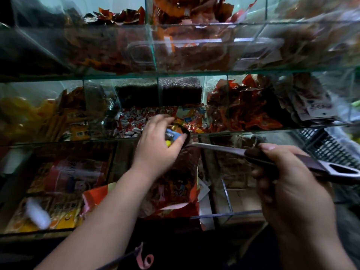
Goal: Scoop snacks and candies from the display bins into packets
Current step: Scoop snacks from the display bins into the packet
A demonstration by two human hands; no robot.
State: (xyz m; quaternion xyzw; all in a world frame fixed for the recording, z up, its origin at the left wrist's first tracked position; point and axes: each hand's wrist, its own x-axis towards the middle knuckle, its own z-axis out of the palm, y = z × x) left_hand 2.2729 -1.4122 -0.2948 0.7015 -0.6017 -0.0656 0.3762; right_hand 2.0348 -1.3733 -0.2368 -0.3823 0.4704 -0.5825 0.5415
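The person stands before tiered glass bins (253,130) packed with wrapped snacks. The right hand (292,184) grips the scoop (214,148) by its dark handle. Its fingers are wrapped under the handle and the thumb lies along the top. The handle's end, with its hanging hole, juts out to the right past the hand. From this grip the metal shaft runs up and to the left, across the front glass edge of the middle tier, to the dark bowl (186,134).

The left hand (155,147) reaches in from the lower left and meets the scoop at that bowl. Its fingers arch over the top and the thumb comes in from below, so the hand is curled closed around a few wrapped candies (173,134), one in a blue wrapper and one in yellow. These candies sit right at the bowl's mouth, between the fingers and thumb. It is not clear whether they rest in the bowl or are pinched free of it.

Just behind the left hand, the middle bin holds a heap of red-and-white sweets (132,121). Below the left wrist, in the lowest tier, a red-orange bag (175,182) of dark snacks stands near the arm; whether it touches the arm is unclear. Yellow packs (21,114) fill the bin at the far left, well apart from both hands. A black slatted crate (329,151) sits at the right, beyond the scoop's handle.
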